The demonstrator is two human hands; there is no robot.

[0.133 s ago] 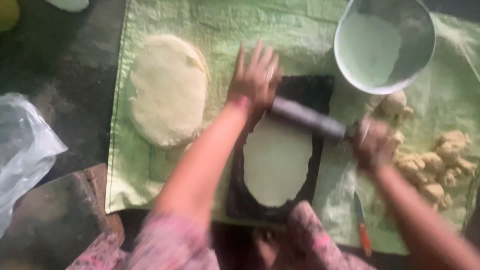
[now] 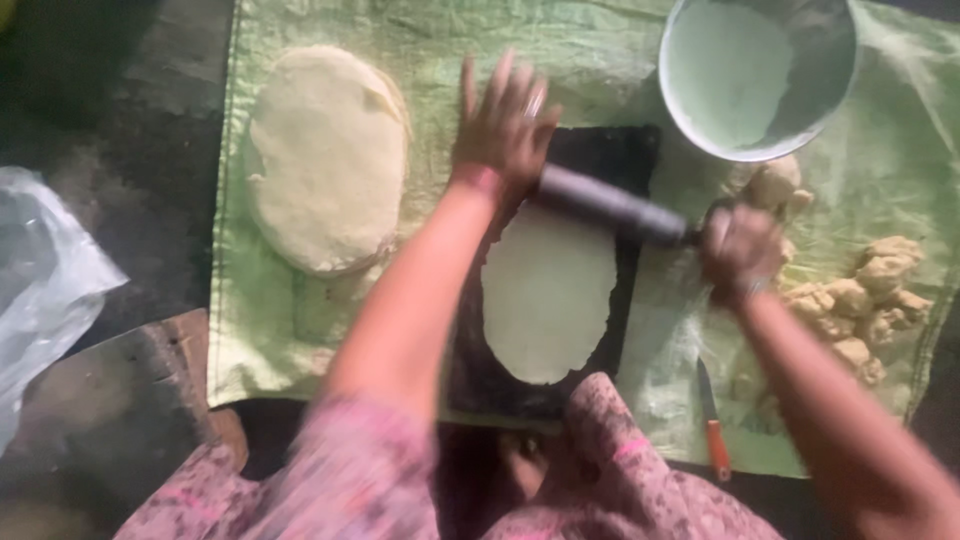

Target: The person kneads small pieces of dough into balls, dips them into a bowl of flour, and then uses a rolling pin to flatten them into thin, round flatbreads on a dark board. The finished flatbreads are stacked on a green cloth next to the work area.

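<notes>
Little has shifted as your left hand (image 2: 503, 128), fingers spread, presses the rolling pin (image 2: 610, 205) and your right hand (image 2: 742, 248) grips its end, flattening the dough sheet (image 2: 548, 292) on the dark board (image 2: 628, 160).

A simple home cooking place on the floor: rolled flatbreads (image 2: 325, 160) at ten o'clock, flour bowl (image 2: 755, 75) at one o'clock, dough lumps (image 2: 870, 295) at three o'clock.
</notes>
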